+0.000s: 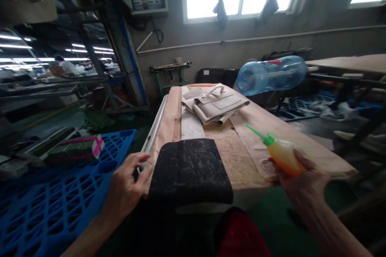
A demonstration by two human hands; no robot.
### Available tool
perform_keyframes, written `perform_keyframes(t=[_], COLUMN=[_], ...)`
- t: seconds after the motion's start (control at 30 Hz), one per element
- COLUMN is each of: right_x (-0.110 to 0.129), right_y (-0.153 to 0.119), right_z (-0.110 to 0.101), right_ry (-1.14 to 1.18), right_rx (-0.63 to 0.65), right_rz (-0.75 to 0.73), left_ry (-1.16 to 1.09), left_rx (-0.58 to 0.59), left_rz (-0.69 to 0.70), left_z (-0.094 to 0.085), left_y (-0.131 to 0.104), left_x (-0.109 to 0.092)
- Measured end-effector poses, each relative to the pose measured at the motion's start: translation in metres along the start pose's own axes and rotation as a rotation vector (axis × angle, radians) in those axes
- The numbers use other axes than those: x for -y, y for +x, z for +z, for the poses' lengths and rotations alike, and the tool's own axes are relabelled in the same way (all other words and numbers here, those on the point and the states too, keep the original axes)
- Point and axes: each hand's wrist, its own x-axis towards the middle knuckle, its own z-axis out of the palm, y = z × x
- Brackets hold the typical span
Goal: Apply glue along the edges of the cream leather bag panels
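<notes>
My right hand [301, 184] grips a small squeeze bottle [280, 153] of yellow-orange liquid with a green nozzle that points up and left over the paper-covered table [250, 128]. My left hand [126, 186] rests at the table's near left corner, its fingers touching the metal rail [153, 132] beside a black speckled slab [189, 170]. Further back on the table lie folded beige bag pieces with a handle [214, 104]. A pale strip [191, 126] runs between the slab and the bag pieces.
A blue plastic pallet [54, 204] lies on the floor to the left, with a dark bundle tied in pink tape [75, 150]. A large blue water jug [271, 74] lies on its side behind the table. Another table [352, 64] stands at right. People work far left.
</notes>
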Motion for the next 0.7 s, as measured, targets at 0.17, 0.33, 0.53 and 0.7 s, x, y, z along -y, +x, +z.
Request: perform_keyframes(t=[0.17, 0.33, 0.53, 0.7], right_x=[-0.002, -0.006, -0.009, -0.008], right_y=[0.006, 0.014, 0.019, 0.018], right_z=[-0.008, -0.016, -0.020, -0.020], right_ry=[0.041, 0.107, 0.213, 0.247], right_rx=[-0.021, 0.017, 0.041, 0.046], right_rz=[0.039, 0.058, 0.090, 0.100], left_ry=[0.246, 0.453, 0.617, 0.643], left_rx=[0.205, 0.255, 0.272, 0.240], left_rz=[0.210, 0.270, 0.299, 0.307], left_z=[0.114, 0.196, 0.252, 0.239], left_y=[0.112, 0.177, 0.217, 0.252], left_x=[-0.088, -0.122, -0.125, -0.131])
